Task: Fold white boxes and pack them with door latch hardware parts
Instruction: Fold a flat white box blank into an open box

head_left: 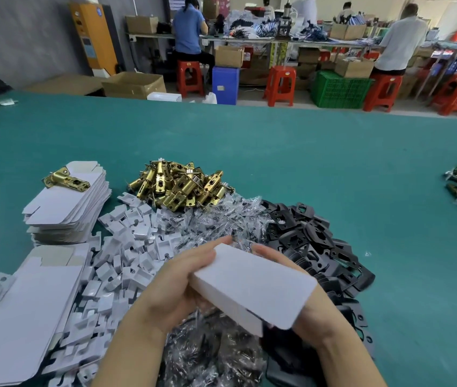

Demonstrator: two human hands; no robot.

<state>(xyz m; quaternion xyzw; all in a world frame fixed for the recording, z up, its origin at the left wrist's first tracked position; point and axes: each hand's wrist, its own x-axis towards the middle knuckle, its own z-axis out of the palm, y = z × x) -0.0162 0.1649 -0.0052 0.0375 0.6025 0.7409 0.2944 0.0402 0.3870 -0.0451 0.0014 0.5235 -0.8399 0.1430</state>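
Above the parts, left hand (182,283) and right hand (312,308) grip white box (252,286).

part piles (221,219) crowd near, far table (277,141) seemingly open

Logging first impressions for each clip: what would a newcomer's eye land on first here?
A folded white cardboard box held low in the centre between the left hand and right hand. Behind it, a shiny heap of brass-coloured metal door latches stands out on the green table, with glossy black metal strike plates to the right and stacked flat white box blanks on the left.
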